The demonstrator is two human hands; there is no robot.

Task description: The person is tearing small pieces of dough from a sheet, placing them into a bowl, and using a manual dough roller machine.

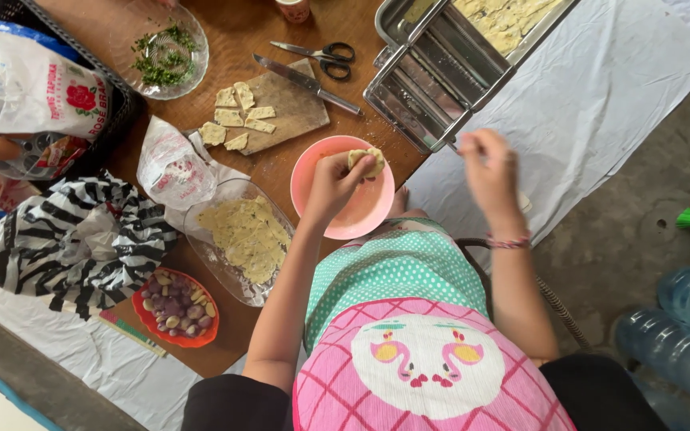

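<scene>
Though blurred, right hand indistinct.

Pale dough lump, crumpled, held above pink bowl.

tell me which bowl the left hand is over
The pink bowl at the table edge: the left hand holds a lump of dough above it. The glass bowl of herbs and the orange bowl of garlic sit far off.
</scene>
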